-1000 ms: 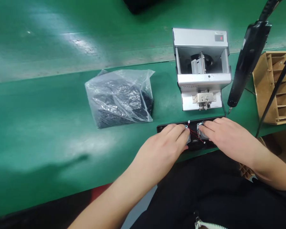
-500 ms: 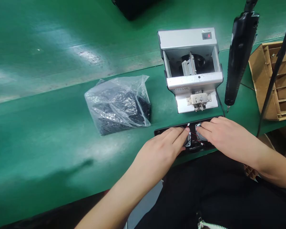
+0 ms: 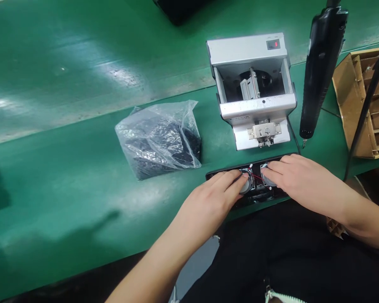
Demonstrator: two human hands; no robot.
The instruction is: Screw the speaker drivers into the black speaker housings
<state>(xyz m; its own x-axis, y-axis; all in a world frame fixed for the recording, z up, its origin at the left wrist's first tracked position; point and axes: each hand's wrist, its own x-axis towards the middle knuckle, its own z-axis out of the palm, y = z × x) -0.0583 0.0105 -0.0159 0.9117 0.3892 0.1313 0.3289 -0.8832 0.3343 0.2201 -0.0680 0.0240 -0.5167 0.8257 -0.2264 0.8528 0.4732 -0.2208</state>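
A long black plastic housing (image 3: 259, 195) lies at the bench's near edge with two small round speakers in it. My left hand (image 3: 213, 198) has its fingers bent around the left speaker (image 3: 246, 186), gripping it. Curled over the right speaker (image 3: 268, 177) are the fingers of my right hand (image 3: 298, 179), which hide much of it. Thin red and black wires (image 3: 256, 176) with small white plugs run between the speakers. My hands cover both ends of the housing in part.
Behind the housing stands a silver screw feeder (image 3: 259, 107) with a lit red switch. A black electric screwdriver (image 3: 322, 71) hangs tip down to its right. Left lies a clear plastic bag (image 3: 159, 141) of black parts. A divided cardboard box (image 3: 353, 101) and a black cable (image 3: 371, 90) are at right.
My left fingers have shifted slightly on the left speaker, so more of its round face shows. My right hand stays on the right speaker. The view has moved a little.
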